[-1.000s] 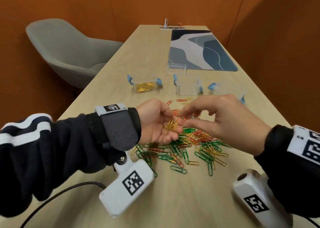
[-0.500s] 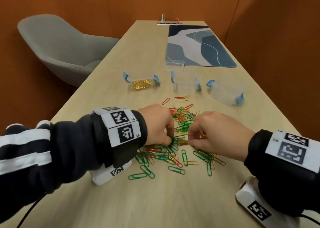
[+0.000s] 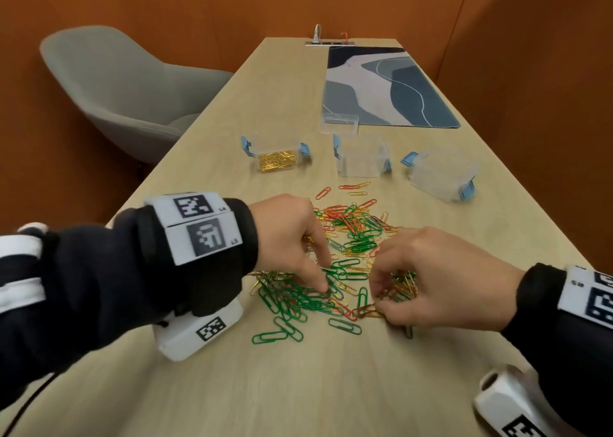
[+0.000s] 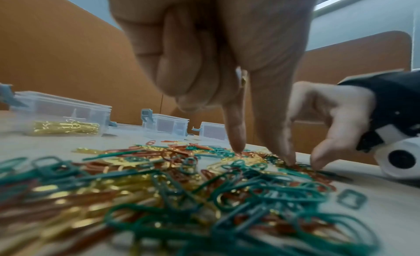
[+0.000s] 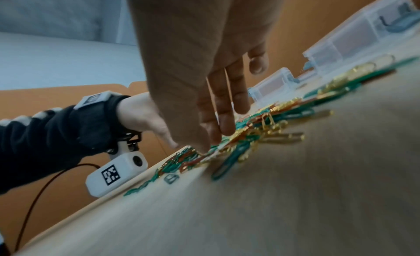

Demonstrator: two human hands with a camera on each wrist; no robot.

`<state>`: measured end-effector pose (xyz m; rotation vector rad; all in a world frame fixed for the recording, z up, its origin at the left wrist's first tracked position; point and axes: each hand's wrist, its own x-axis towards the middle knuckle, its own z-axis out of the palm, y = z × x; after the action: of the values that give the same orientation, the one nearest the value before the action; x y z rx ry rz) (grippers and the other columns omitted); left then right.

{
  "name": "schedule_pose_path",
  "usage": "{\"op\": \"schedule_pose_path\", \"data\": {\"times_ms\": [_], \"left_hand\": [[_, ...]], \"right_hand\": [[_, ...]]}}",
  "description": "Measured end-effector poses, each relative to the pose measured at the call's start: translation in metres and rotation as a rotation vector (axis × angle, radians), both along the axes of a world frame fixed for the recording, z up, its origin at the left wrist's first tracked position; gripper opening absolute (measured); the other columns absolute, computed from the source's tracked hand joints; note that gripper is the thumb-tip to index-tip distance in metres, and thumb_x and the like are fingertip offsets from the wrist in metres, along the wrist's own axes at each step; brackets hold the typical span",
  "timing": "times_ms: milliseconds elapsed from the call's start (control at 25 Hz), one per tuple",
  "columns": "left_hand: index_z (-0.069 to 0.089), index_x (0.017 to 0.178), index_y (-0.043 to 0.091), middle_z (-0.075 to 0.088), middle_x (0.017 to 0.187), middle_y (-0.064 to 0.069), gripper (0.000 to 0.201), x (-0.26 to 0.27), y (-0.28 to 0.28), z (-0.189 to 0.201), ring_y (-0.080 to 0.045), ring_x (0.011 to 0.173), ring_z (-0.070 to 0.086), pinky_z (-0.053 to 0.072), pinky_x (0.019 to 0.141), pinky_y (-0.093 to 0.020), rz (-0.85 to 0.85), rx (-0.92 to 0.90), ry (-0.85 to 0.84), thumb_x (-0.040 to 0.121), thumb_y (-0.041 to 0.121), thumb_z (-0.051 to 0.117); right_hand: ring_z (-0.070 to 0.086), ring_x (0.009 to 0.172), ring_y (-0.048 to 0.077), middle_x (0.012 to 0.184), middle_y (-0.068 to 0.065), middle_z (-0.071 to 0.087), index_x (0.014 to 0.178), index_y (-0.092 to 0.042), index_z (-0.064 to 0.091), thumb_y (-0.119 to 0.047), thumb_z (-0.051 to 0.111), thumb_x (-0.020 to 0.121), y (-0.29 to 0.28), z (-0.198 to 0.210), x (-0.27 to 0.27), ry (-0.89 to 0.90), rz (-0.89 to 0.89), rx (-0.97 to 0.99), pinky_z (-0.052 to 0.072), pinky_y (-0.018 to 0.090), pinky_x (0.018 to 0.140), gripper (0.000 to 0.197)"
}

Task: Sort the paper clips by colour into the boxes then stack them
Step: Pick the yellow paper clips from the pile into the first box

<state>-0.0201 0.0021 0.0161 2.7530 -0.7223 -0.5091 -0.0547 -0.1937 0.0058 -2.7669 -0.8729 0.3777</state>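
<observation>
A pile of green, red and gold paper clips (image 3: 351, 237) lies spread on the wooden table (image 3: 331, 387). My left hand (image 3: 323, 284) is palm down over its near left part. Index finger and thumb touch the clips while the other fingers curl round a few gold paper clips (image 4: 243, 78). My right hand (image 3: 378, 300) reaches down at the pile's near right, its fingertips (image 5: 213, 143) resting on clips and the thumb lifted apart. Beyond the pile stand three clear boxes: the left box (image 3: 277, 158) holds gold clips, the middle box (image 3: 361, 159) and the right box (image 3: 444, 178) look empty.
A clear lid (image 3: 339, 123) lies behind the middle box, at the edge of a blue-grey desk mat (image 3: 388, 88). A grey chair (image 3: 126, 88) stands left of the table. A socket strip (image 3: 330, 42) sits at the far end. Orange walls close in on both sides.
Both hands have come down from above the pile onto it. The left hand, palm up with gold clips before, has turned palm down. The right hand left it and now touches the pile.
</observation>
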Motion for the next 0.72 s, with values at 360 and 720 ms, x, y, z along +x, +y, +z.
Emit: {"op": "schedule_pose_path", "data": {"times_ms": [360,720], "left_hand": [[0.074,0.103,0.027,0.071,0.093,0.009,0.023,-0.002,-0.026,-0.016,-0.005,0.063,0.045,0.041,0.069,-0.018,-0.184,0.083,-0.094,0.084,0.037,0.064],[0.075,0.093,0.028,0.049,0.058,0.021,0.028,0.002,-0.006,-0.006,0.004,0.058,0.046,0.033,0.052,-0.003,0.01,-0.031,-0.049,0.069,0.042,0.076]], "right_hand": [[0.054,0.068,0.003,0.072,-0.016,0.063,0.077,-0.032,0.068,-0.041,0.069,0.075,-0.002,0.005,0.005,0.005,-0.084,-0.011,0.046,0.021,0.064,0.009],[0.054,0.075,0.004,0.085,-0.015,0.064,0.092,-0.031,0.068,-0.046,0.07,0.075,-0.002,0.004,0.004,0.068,-0.118,-0.045,0.049,0.025,0.07,0.023]]}}
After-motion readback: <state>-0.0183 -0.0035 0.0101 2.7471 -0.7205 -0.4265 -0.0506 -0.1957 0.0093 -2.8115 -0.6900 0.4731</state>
